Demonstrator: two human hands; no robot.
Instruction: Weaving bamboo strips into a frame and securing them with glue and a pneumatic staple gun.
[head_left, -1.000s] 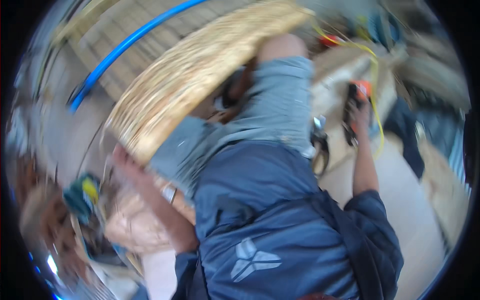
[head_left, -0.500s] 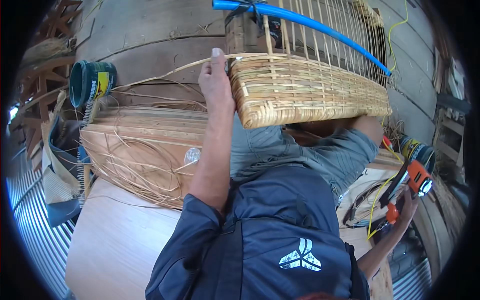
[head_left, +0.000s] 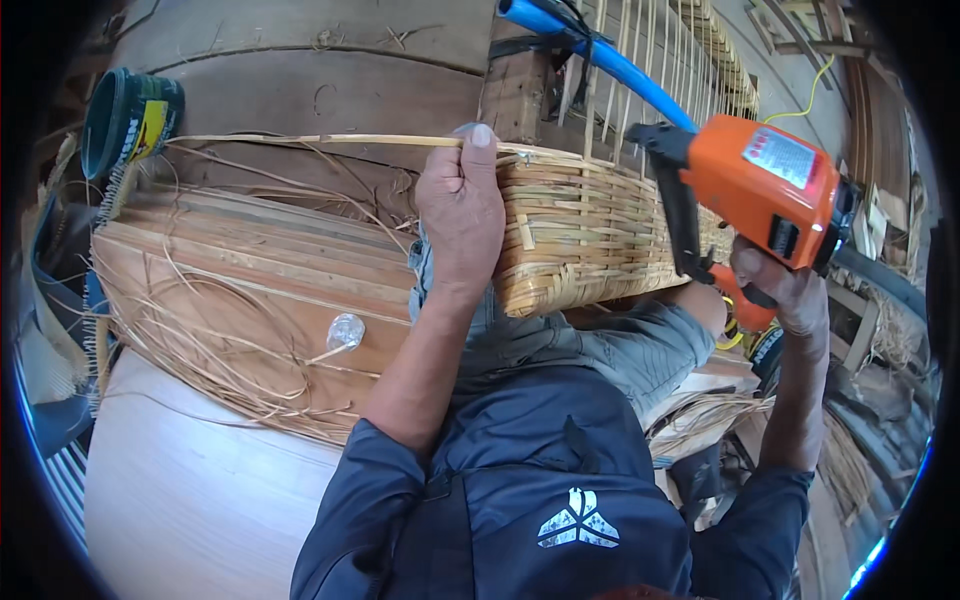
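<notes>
Orange, and hoisted up on the right: clasping a nail gun [head_left: 760, 190] by its handle, fingers wrapped round, with the right grip [head_left: 785, 285]. Pointing its black nose leftward, by the upright canes [head_left: 615, 95]. Touching them or just in front? Hard to say from this angle.

Over to the left grip [head_left: 462, 220], closed on a pale cane strip [head_left: 375, 140], thumb on top, right at the near corner of the woven basketwork [head_left: 590, 225]. Sitting across the front of the lap, that basketwork, just above the grey shorts [head_left: 640, 345]. Slanting over the upright canes, a bright blue tube [head_left: 640, 80], bound with black near one end.

Running out left now along the strip, towards a dark green bucket [head_left: 105, 125] tipped on its side. Nearer in, a stack of wooden boards [head_left: 250, 240], strewn with loose, curling canes [head_left: 270, 380] and carrying a small clear glass object [head_left: 346, 331]. Below, at lower left, a smooth pale panel [head_left: 200, 480].
</notes>
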